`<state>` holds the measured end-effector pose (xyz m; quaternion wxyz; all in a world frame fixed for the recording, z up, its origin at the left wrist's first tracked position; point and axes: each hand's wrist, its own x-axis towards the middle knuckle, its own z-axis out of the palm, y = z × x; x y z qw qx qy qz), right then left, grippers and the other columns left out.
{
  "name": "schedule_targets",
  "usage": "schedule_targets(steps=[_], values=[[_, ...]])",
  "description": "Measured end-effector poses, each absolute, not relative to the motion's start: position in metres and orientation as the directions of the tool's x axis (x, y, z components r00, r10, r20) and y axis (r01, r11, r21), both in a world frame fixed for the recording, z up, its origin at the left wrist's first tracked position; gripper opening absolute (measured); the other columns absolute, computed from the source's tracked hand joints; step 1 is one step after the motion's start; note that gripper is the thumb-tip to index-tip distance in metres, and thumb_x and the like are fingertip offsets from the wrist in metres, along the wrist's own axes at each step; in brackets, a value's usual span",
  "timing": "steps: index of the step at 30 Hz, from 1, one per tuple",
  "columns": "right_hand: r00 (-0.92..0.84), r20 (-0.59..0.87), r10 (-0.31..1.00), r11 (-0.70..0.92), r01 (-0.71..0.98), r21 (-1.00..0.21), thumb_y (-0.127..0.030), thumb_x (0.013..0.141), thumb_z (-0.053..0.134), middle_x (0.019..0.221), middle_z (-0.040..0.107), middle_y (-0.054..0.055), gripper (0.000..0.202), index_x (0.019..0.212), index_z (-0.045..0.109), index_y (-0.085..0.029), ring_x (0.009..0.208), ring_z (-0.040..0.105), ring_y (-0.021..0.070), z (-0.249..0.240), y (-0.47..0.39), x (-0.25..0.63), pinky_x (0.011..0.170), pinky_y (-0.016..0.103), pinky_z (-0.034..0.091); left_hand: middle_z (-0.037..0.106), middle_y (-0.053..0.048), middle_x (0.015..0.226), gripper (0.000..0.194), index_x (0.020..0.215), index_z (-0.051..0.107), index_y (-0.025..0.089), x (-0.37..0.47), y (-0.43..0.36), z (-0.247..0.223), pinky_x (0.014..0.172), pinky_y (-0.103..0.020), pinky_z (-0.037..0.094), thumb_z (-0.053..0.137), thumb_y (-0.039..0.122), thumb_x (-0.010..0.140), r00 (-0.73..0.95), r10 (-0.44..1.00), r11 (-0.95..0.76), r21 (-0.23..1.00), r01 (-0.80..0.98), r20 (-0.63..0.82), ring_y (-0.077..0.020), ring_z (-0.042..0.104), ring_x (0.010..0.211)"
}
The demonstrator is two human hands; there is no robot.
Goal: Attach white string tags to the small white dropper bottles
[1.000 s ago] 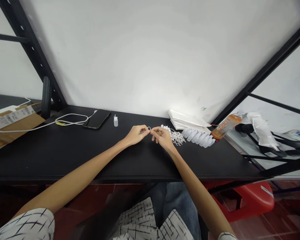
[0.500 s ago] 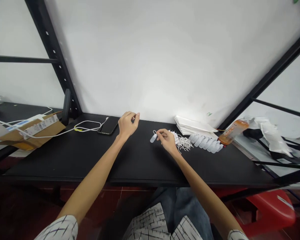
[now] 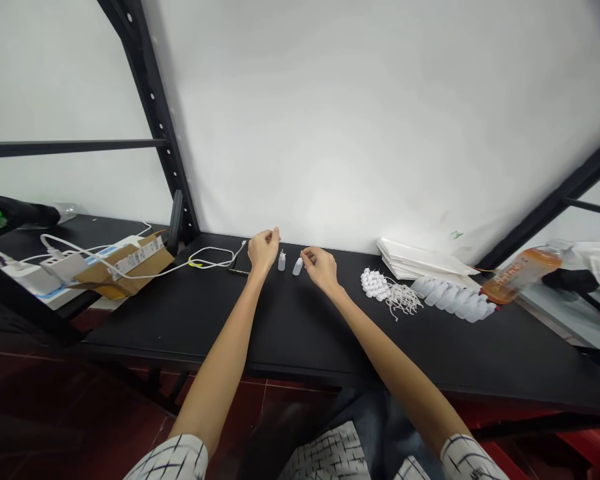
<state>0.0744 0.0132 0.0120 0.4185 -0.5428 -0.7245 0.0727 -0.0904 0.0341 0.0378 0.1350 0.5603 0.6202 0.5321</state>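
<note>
My left hand (image 3: 264, 248) hovers at the back middle of the black table, thumb and fingers pinched together. Just below its fingertips is a small white bottle-shaped piece (image 3: 281, 261); whether it hangs from them or stands on the table is unclear. My right hand (image 3: 321, 265) pinches the top of a second small translucent bottle-shaped piece (image 3: 298, 268), which tilts slightly. A pile of small white knobs with cords (image 3: 380, 285) lies to the right of that hand. Further right, several similar translucent pieces (image 3: 453, 300) lie in a slanting row.
White sheets (image 3: 420, 260) are stacked against the wall. An orange-labelled bottle (image 3: 523, 273) lies at the right end. Behind my left hand is a phone (image 3: 239, 267) with a white cable (image 3: 213, 261). A cardboard box (image 3: 130, 267) and chargers (image 3: 65, 267) sit left of the black upright.
My right hand has moved left, away from the corded pile, carrying its bottle-shaped piece toward my left hand. Another piece now shows beneath the left fingertips. The view has turned left.
</note>
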Motion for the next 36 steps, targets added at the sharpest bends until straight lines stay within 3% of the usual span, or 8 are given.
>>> schedule_targets(steps=[12,23,30,36], values=[[-0.126,0.554,0.823,0.419,0.794,-0.441,-0.026,0.093,0.048,0.099,0.07,0.002,0.02,0.096,0.068,-0.024,0.08,0.062,0.0167,0.009,0.019,0.049,0.065,0.026,0.039,0.073,-0.003,0.079,0.04,0.078,0.068,0.021,-0.091,0.037,0.037,0.072,-0.027,0.042,0.042,0.047,0.092,-0.234,0.9,-0.183,0.804,0.566,0.369,-0.0182,0.064,0.074],[-0.103,0.573,0.813,0.447,0.742,-0.5,-0.025,0.091,0.051,0.096,0.07,0.0,0.017,0.094,0.068,-0.025,0.077,0.063,0.0158,0.004,0.026,0.046,0.067,0.026,0.041,0.074,-0.006,0.091,0.043,0.088,0.069,0.024,-0.091,0.036,0.035,0.078,-0.031,0.045,0.033,0.047,0.096,-0.21,0.947,-0.034,0.725,0.688,0.243,-0.0238,0.066,0.091],[-0.105,0.561,0.821,0.448,0.728,-0.519,-0.025,0.091,0.049,0.099,0.07,0.001,0.02,0.097,0.068,-0.025,0.078,0.062,0.0159,0.006,0.023,0.047,0.068,0.026,0.043,0.074,-0.006,0.089,0.047,0.088,0.07,0.023,-0.09,0.037,0.036,0.079,-0.033,0.045,0.03,0.047,0.096,-0.211,0.939,-0.053,0.719,0.693,0.272,-0.0239,0.066,0.088],[-0.08,0.576,0.814,0.453,0.708,-0.541,-0.024,0.09,0.049,0.097,0.07,0.0,0.019,0.095,0.067,-0.025,0.078,0.062,0.0162,0.007,0.023,0.048,0.069,0.027,0.043,0.075,-0.006,0.089,0.046,0.085,0.071,0.022,-0.088,0.033,0.041,0.077,-0.032,0.044,0.032,0.045,0.096,-0.284,0.877,-0.085,0.706,0.703,0.388,-0.0249,0.066,0.09]])
